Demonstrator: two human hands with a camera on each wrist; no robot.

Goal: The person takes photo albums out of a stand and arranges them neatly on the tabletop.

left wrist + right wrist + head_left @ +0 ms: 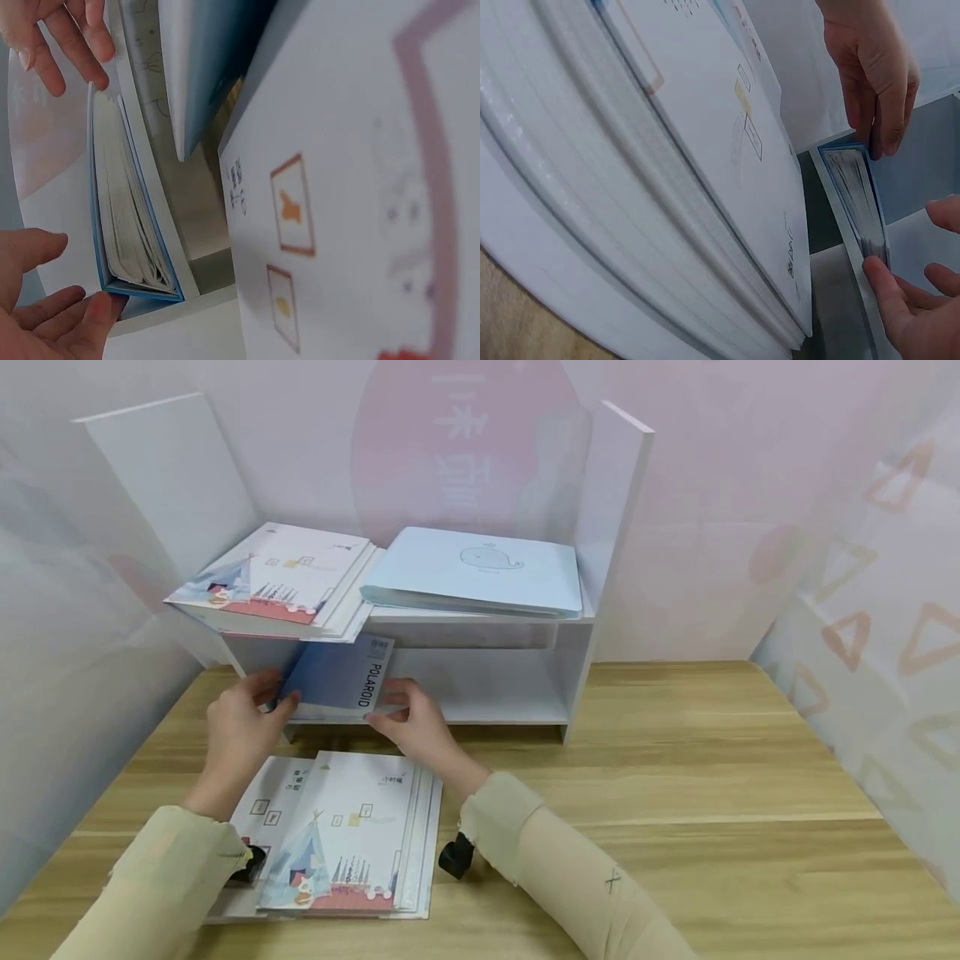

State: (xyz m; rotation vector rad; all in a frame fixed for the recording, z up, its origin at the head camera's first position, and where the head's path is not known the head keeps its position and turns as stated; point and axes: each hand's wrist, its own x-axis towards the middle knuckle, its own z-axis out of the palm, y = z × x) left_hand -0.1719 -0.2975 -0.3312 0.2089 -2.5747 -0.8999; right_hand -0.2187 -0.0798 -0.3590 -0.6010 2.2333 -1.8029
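A blue photo album (341, 672) marked "POLAROID" lies on the lower shelf, its page edges (129, 195) facing out in both wrist views. At its spine side is my left hand (243, 718); in the left wrist view the thumb (101, 307) meets the near corner while another finger stands off it. My right hand (420, 727) is at the opposite end, with its thumb (879, 274) touching the front corner and the other fingers loosely spread. Neither hand wraps round the album. The upper shelf's albums overhang its back part in the head view.
The white shelf (498, 685) stands on a wooden table (712, 793). On its top level lie a stack of illustrated albums (300, 568) and a light blue whale album (480, 568). More illustrated albums (360, 835) lie in front, beneath my forearms.
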